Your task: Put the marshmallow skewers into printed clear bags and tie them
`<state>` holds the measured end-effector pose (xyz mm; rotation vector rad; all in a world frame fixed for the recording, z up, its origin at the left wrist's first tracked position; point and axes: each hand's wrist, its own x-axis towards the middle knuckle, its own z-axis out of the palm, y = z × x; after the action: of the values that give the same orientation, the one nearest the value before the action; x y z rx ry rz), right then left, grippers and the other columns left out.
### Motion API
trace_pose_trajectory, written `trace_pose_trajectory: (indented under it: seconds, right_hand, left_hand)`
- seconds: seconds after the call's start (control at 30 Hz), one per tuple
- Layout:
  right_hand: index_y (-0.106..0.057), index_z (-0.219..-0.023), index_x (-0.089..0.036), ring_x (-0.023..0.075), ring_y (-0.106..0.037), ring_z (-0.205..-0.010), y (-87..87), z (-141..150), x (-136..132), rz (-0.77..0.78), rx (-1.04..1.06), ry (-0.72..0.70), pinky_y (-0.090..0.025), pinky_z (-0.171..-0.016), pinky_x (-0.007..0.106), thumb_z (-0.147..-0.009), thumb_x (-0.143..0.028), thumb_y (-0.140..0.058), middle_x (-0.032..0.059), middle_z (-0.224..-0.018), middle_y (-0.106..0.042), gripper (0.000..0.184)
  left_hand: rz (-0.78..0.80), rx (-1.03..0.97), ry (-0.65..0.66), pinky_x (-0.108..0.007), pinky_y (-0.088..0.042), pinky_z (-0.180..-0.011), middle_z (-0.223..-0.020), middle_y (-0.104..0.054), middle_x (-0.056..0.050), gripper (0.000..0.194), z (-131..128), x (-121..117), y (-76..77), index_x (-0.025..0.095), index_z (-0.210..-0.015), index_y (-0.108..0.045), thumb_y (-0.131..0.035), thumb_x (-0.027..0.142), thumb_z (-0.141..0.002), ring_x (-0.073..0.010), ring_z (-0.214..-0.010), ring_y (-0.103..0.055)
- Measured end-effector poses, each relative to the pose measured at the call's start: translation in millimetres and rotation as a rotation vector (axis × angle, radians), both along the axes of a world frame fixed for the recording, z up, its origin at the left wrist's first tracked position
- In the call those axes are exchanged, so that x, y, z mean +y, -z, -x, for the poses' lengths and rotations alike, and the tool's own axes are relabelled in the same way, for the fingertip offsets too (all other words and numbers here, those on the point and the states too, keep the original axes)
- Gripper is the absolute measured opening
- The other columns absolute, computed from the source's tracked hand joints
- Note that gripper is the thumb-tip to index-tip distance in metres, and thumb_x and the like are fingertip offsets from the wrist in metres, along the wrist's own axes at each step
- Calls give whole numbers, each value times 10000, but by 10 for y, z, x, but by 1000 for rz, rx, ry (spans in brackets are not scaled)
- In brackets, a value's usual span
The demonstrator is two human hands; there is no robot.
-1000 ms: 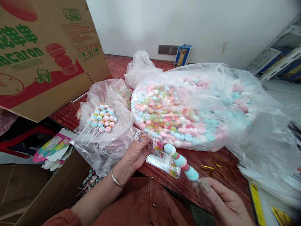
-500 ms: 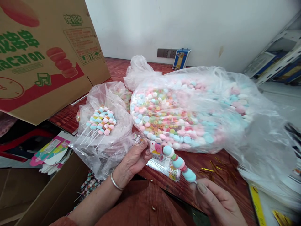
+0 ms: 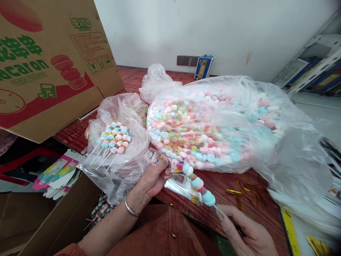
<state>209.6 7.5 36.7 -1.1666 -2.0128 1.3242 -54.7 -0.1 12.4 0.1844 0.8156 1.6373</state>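
My right hand [image 3: 243, 227] pinches the thin white stick of a marshmallow skewer [image 3: 198, 185]. Blue, white and pink pieces are threaded on it, with small red and green gummy pieces between them. My left hand [image 3: 154, 177], with a silver bangle at the wrist, has thumb and fingers closed on a small clear printed plastic bag [image 3: 156, 156]. A dotted, colourful part of the bag [image 3: 177, 166] shows right of the fingers. The skewer's tip is close to that part; I cannot tell whether it is inside. Beneath lies a stack of clear wrappers [image 3: 183, 190].
A large clear sack of marshmallows and gummies [image 3: 202, 131] spreads behind my hands. Finished skewers [image 3: 115, 137] rest on plastic at left. A printed carton [image 3: 61, 78] stands beyond, an open box [image 3: 50, 220] nearer. Gold twist ties [image 3: 243, 190] lie at right.
My right hand has moved left with the skewer, bringing its tip closer to the bag. My left hand stays nearly in place, still gripping the bag.
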Motion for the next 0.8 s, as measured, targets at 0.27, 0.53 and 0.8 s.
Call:
trace_pose_trajectory:
  seconds: [0.27,0.53,0.8]
  right_hand:
    - [-755,-803,-199,164,-593,-667,-29,12,-6,327,65,-11,-475,-604,201,-899,-494,-596,35,-738,-679,350]
    - [-730,-787,-144,77,-227,-453,137,15,-68,717,258,86,-242,-463,220,-865,-599,-606,-82,-460,-280,478]
    - [-732,-832,-192,186,-577,-725,116,-23,-72,279,87,96,-460,-658,242,-886,-530,-593,39,-763,-668,369]
  left_hand:
    - [-75,194,17,-198,-376,-503,-632,-548,29,339,12,35,-8,145,-679,-601,-878,337,-644,-73,-541,-463]
    - [-99,298,75,-219,-376,-525,-635,-542,20,325,11,92,-51,145,-643,-608,-869,340,-644,-90,-572,-478]
    - [14,328,141,-193,-328,-438,-558,-517,48,280,-75,125,-155,143,-718,-656,-844,347,-683,-67,-472,-437]
